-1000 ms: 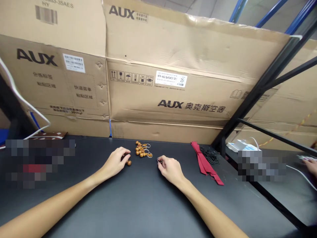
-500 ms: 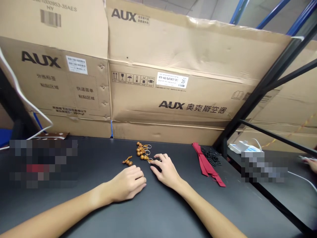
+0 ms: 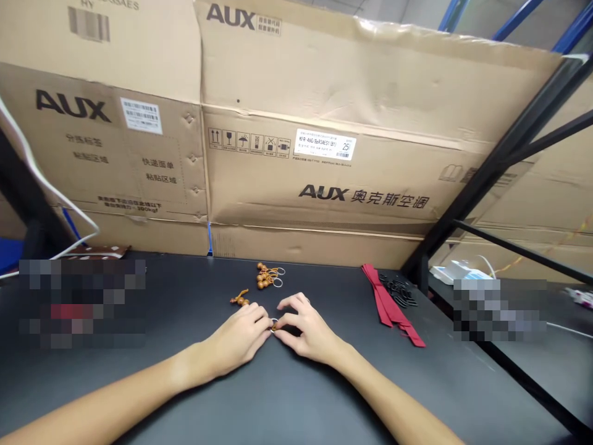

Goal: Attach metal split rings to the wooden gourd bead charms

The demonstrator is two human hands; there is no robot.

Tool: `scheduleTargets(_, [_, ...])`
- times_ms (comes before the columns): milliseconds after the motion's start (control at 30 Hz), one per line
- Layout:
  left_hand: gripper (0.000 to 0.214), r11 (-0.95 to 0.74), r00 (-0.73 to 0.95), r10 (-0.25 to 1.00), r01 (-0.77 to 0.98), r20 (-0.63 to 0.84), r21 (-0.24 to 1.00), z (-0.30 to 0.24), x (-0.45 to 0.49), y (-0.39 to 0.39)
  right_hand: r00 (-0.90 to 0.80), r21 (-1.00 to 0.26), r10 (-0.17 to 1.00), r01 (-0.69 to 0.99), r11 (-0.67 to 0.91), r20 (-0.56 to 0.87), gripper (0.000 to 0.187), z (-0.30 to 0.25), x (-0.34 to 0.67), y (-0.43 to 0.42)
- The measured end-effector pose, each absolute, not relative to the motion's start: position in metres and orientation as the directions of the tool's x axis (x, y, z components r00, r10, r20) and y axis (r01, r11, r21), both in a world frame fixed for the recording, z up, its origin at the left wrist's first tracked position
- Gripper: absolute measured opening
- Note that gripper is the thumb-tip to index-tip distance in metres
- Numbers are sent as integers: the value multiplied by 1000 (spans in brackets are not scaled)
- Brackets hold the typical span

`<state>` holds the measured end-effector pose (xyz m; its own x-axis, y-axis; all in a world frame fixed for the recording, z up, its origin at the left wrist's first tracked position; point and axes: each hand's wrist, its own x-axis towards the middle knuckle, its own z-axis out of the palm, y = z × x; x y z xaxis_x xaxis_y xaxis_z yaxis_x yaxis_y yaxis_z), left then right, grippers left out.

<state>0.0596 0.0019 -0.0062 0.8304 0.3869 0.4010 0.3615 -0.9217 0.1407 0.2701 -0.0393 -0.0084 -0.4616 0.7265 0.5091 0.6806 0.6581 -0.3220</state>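
Observation:
My left hand (image 3: 243, 334) rests low over the black table, closed, with its fingertips at the metal ring of a wooden-bead keychain (image 3: 273, 326). My right hand (image 3: 308, 327) pinches the same keychain between thumb and index finger, its other fingers curled. The hands hide most of this keychain; only the ring and a bit of brown cord show. Just beyond the left fingers lies a loose string of brown beads with cord (image 3: 239, 300). Farther back is a small group of wooden-bead keychains (image 3: 264, 281) with metal rings.
Crossed red ribbon strips (image 3: 389, 306) and a heap of black clips or loops (image 3: 401, 292) lie to the right. Cardboard panels (image 3: 324, 179) wall off the back. A black metal frame (image 3: 463, 204) slants up on the right. A white cable (image 3: 50, 185) hangs at left.
My right hand has drawn one keychain from the group toward me and to my left hand. Both hands now meet at its ring. The view has shifted slightly.

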Motion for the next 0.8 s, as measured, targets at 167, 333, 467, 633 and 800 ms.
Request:
scheduleTargets(167, [18,-904,811,420,337,407,262,-5,59,-1,-427,-342,752,700,626,503,3,-9,269,-39])
scheduleTargets(333, [14,-867,692,496,427,524,256,-2,54,13,-426,-335,759,712,617,492,3,-8,269,-40])
scheduleTargets(467, [17,-670,505,734,645,453,367,2,45,42,-428,-331,770,723,606,474,5,-7,268,-40])
scheduleTargets(633, [25,-443,477,873,686,103,577,12,37,65,-422,-348,768,712,610,481,6,-5,267,-40])
scheduleTargets(800, [24,-447,547,837,659,22,604,21,35,64,-407,-356,776,718,598,482,8,-6,264,-39])
